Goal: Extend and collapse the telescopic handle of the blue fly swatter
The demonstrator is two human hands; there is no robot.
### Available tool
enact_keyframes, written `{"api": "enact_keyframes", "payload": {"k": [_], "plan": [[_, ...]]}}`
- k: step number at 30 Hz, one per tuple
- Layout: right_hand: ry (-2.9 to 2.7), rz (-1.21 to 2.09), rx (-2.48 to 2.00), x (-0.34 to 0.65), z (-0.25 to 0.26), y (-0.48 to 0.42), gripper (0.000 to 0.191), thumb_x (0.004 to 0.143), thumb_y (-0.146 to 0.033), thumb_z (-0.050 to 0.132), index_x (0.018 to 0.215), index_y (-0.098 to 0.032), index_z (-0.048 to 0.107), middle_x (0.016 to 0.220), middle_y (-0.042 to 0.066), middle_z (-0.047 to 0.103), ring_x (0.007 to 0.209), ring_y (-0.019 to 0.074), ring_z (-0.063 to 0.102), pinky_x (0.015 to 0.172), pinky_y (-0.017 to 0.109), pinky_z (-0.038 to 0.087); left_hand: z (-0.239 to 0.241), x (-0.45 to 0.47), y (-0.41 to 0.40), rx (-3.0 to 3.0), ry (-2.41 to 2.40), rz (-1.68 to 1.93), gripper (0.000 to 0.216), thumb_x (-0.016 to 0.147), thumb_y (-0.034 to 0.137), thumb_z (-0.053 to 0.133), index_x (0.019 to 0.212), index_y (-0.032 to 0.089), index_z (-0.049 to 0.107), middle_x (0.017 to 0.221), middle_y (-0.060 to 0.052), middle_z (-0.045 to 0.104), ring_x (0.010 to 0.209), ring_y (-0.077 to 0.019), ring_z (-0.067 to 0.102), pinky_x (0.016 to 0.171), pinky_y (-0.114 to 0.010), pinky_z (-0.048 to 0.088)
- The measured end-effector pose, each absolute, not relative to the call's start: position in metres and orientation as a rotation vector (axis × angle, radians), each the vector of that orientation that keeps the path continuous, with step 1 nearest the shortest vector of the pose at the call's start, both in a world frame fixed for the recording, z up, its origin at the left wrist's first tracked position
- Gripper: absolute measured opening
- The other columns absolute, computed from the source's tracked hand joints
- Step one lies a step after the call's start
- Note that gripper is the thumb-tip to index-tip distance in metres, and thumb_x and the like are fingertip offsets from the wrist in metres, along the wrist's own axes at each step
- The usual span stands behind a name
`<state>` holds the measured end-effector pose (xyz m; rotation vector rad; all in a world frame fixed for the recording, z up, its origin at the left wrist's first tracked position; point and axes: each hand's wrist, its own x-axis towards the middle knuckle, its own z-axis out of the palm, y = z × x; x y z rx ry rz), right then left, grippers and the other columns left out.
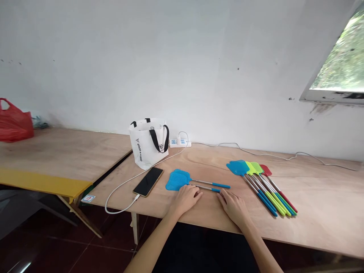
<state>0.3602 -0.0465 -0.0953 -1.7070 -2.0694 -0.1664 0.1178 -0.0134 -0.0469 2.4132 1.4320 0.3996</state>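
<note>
Two blue fly swatters lie side by side on the table, with the nearer blue fly swatter (174, 182) partly overlapping the farther blue fly swatter (221, 185). My left hand (187, 198) rests palm down on the wood, its fingers loosely bent beside the neck of the nearer swatter. At the other end of that swatter, my right hand (233, 204) lies palm down with fingertips at the tip of the blue handle. Neither hand appears to grip anything. Right of my right hand is a fanned row of fly swatters (263, 185) in blue, yellow-green and red.
A phone (148, 182) on a white cable (109, 195) lies to the left. Behind it stand a white bag (148, 148) with black handles and a power strip (184, 143) by the wall. Another table (65, 151) holds a red plastic bag (15, 123).
</note>
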Motion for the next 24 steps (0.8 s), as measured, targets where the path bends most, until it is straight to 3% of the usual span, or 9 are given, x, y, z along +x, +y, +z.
{"api": "enact_keyframes", "payload": {"k": [6,14,24], "plan": [[-2.075,-0.288,-1.621,0.363,-0.097,-0.047,0.035,0.107,-0.041,0.031,0.097,-0.021,0.058,0.094,-0.004,0.065,0.078,0.0197,0.063,0.065,0.032,0.033,-0.045,0.117,-0.014,2.413,1.448,0.390,0.040,0.102,0.046,0.038,0.081,0.015,0.051,0.095,0.002,0.060,0.094,-0.0146,0.052,0.080,-0.030,0.026],[-2.084,-0.013,-1.829,0.358,-0.084,-0.051,0.034,0.106,-0.041,0.032,0.105,-0.021,0.060,0.105,-0.001,0.066,0.095,0.0223,0.064,0.073,0.034,0.037,-0.053,0.114,-0.011,2.349,1.448,0.485,0.038,0.100,0.046,0.042,0.079,0.016,0.052,0.088,0.002,0.060,0.085,-0.0124,0.049,0.074,-0.029,0.023],[-2.107,-0.007,-1.878,0.357,-0.081,-0.051,0.031,0.107,-0.042,0.032,0.109,-0.023,0.056,0.109,-0.003,0.065,0.099,0.0232,0.064,0.077,0.036,0.038,-0.047,0.114,-0.014,2.403,1.419,0.436,0.038,0.102,0.045,0.038,0.081,0.016,0.052,0.094,0.002,0.060,0.096,-0.0134,0.054,0.081,-0.030,0.026]]}}
